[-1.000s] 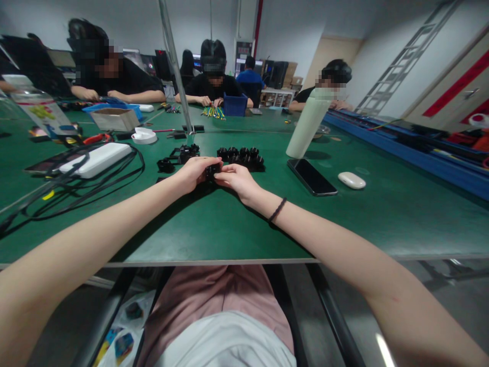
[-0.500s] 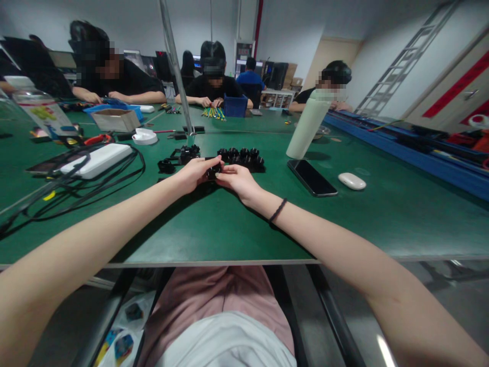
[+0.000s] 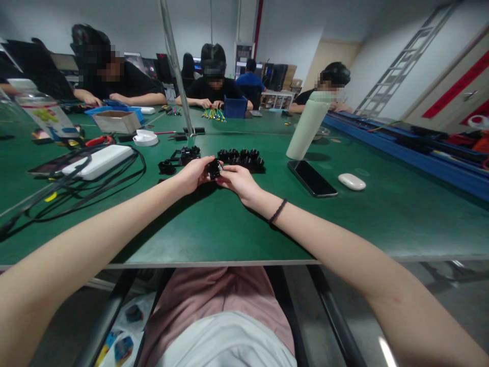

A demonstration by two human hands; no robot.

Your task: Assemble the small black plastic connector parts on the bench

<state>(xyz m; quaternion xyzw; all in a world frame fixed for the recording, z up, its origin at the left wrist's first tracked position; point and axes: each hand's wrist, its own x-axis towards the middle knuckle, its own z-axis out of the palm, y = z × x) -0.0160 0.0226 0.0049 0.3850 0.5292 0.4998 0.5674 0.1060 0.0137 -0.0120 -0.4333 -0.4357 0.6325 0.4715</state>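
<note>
Between both hands, just above the green table (image 3: pixel 237 229), is a small black part (image 3: pixel 215 169) with a shiny edge; its exact kind is too small to make out. My left hand (image 3: pixel 196 173) grips it from the left, fingers closed around it. From the right, my right hand (image 3: pixel 240 181) pinches its edge with thumb and fingertips. Right behind the hands stand several black round-topped parts (image 3: pixel 244 159) in close rows. More black parts (image 3: pixel 187 154) of mixed shape lie beyond my left hand.
At the right are a pale green bottle (image 3: pixel 308 127), a phone (image 3: pixel 312 178) and a white case (image 3: pixel 352 181). A white power strip (image 3: pixel 99 162) with black cables lies left. A metal pole (image 3: pixel 176 66) rises behind. Several people work across the table, one (image 3: pixel 214 86) by a blue bin (image 3: pixel 234 107).
The black part has turned in my fingers, and a shiny edge now shows. My left thumb has drawn back a little from its top. Both arms stay nearly in place.
</note>
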